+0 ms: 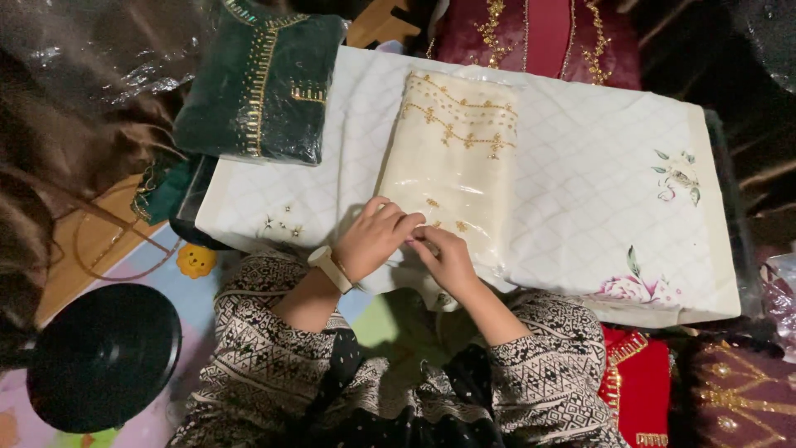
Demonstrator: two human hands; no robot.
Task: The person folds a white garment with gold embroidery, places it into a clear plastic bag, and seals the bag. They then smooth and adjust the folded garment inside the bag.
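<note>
A cream folded garment with gold embroidery, sealed in a clear plastic bag [454, 158], lies lengthwise on a white quilted cushion [597, 182] with flower prints. My left hand [373, 236], with a pale watch on its wrist, and my right hand [448, 259] meet at the bag's near end. Both pinch the plastic edge there with curled fingers. The sleeves on both arms are patterned black and white.
A dark green embroidered garment in plastic [261, 79] rests at the cushion's far left corner. A maroon embroidered garment [539, 33] lies beyond the cushion. Red and dark embroidered pieces [638, 382] sit at the lower right. A round black object [104, 357] stands at the lower left on a coloured mat.
</note>
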